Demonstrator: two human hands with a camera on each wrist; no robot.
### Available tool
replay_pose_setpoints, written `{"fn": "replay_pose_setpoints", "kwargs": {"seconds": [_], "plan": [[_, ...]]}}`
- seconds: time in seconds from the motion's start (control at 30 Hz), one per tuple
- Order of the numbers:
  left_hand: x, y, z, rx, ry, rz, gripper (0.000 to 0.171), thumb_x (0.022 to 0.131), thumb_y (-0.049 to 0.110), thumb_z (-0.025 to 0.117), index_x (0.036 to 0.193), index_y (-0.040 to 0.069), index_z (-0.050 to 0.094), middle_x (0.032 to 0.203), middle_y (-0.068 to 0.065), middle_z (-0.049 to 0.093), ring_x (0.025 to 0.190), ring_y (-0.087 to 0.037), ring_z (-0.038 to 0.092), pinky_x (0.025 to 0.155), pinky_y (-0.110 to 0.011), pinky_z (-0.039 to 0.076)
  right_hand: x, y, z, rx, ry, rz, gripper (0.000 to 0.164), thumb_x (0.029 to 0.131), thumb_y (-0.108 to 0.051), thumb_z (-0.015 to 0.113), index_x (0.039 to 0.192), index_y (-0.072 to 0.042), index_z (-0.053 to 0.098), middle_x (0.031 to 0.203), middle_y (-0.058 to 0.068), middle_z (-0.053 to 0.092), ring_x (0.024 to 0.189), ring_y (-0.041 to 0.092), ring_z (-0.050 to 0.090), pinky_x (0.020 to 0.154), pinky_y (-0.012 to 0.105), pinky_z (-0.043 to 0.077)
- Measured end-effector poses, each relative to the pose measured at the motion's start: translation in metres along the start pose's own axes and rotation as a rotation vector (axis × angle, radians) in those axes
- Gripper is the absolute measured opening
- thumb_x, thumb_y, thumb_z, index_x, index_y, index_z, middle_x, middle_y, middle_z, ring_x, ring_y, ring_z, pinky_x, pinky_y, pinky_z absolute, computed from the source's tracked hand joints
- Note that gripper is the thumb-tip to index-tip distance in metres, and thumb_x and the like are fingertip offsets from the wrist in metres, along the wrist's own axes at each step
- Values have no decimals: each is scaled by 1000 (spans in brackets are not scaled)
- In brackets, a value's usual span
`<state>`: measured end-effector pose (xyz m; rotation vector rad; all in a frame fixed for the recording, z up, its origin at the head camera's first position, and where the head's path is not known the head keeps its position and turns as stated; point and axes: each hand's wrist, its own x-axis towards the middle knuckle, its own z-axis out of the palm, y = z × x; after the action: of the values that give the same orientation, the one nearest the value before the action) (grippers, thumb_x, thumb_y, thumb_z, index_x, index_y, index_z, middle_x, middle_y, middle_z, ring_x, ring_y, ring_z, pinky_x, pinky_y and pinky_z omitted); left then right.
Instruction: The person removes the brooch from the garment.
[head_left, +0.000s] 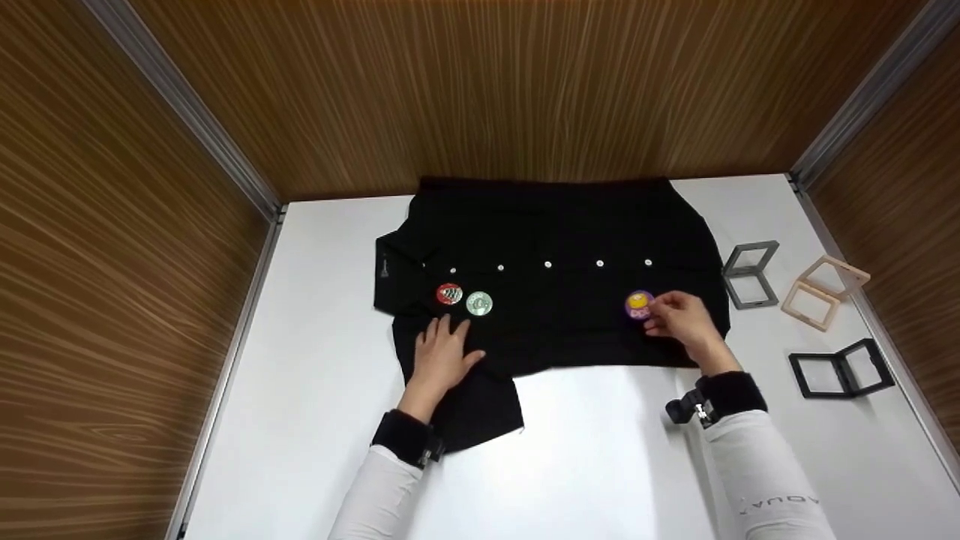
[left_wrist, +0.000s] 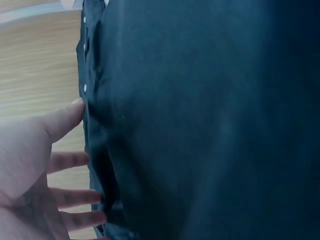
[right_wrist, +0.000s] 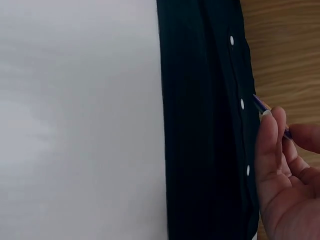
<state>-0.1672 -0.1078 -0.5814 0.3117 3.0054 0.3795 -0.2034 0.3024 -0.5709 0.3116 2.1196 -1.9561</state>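
Note:
A black short-sleeved shirt [head_left: 570, 225] with white buttons lies flat, its collar to the left. My left hand [head_left: 441, 358] rests on the shirt near the sleeve, fingers spread and straight; in the left wrist view its fingertips [left_wrist: 95, 196] meet the dark cloth. Just beyond those fingers are a red round badge [head_left: 449, 293] and a pale green round badge [head_left: 479, 304] on the shirt front. Near the hem, my right hand [head_left: 684, 324] pinches a purple and yellow round badge [head_left: 637, 305] between thumb and fingers. The right wrist view shows this badge edge-on.
Along the right side of the white table [head_left: 585, 450] stand three opened square frames: a grey frame [head_left: 753, 294], a beige frame [head_left: 801, 319] and a black frame [head_left: 823, 395]. Wood-grain panels [head_left: 480, 90] wall the table at the back and both sides.

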Motion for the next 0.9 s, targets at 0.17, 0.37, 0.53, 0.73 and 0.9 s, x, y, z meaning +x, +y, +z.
{"fn": "replay_pose_setpoints", "kwargs": {"seconds": [0.17, 0.37, 0.53, 0.73, 0.9], "plan": [[-1, -9, 1, -39, -39, -56, 70, 89, 50, 67, 145, 13, 49, 149, -24, 36, 139, -43, 31, 103, -67, 30, -3, 1, -18, 28, 50, -18, 16, 100, -2, 50, 106, 13, 47, 81, 6, 63, 66, 13, 66, 65, 28, 58], [-1, -17, 5, -70, -71, -75, 71, 88, 52, 67, 145, 13, 49, 152, -20, 34, 141, -43, 27, 103, -70, 28, -9, 2, -41, 111, 110, -25, 13, 100, -2, 49, 105, 9, 45, 80, 3, 64, 66, 11, 66, 64, 26, 58], [0, -21, 5, -75, -88, -93, 72, 88, 53, 67, 146, 15, 48, 154, -16, 32, 142, -42, 25, 103, -71, 26, -15, 0, -62, 233, 162, -5, 12, 100, 0, 47, 106, 9, 43, 79, 4, 62, 64, 12, 66, 63, 25, 58], [1, -26, 4, -70, -108, -117, 72, 88, 53, 67, 147, 18, 47, 157, -13, 30, 143, -41, 23, 104, -71, 24, -20, -2, -88, 399, 232, 28, 8, 100, 1, 48, 104, 7, 45, 73, 7, 66, 61, 15, 68, 61, 26, 58], [0, -27, 3, -71, -97, -120, 71, 87, 52, 69, 146, 18, 48, 156, -12, 31, 143, -40, 24, 104, -71, 25, -22, -4, -108, 483, 315, 91, 6, 100, 1, 45, 104, 5, 44, 70, 8, 67, 60, 17, 69, 61, 28, 58]]}}
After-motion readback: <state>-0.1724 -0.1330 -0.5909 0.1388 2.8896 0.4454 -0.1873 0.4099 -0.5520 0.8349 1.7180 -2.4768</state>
